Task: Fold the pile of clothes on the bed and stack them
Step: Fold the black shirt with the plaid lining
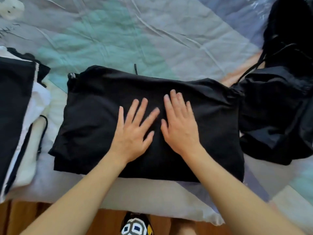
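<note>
The folded black garment (pixel 152 119) is lying on the bed (pixel 118 39), directly in front of the person, with its long axis running left to right across the view. Both hands are resting flat on top of it. The left hand (pixel 133 131) is sitting just left of the garment's middle, fingers spread and straight, grasping nothing. The right hand (pixel 179 122) is lying just right of the middle, fingers also straight and pressing down, likewise grasping nothing. The two hands are nearly touching each other at the thumbs.

To the left of the garment, near but apart from it, the stack of folded black and white clothes (pixel 18 116) is waiting. To the right of the garment, touching its right edge, the unfolded pile of black clothes (pixel 279 107) is lying with a drawstring trailing out.

The step in hand looks like a final smoothing of the fold. The coming move likely turns on the stack lying to the garment's left: the left hand is the nearer one, so the garment would travel sideways along its own long axis, with both hands sliding under its short ends to keep the fold from slumping.
</note>
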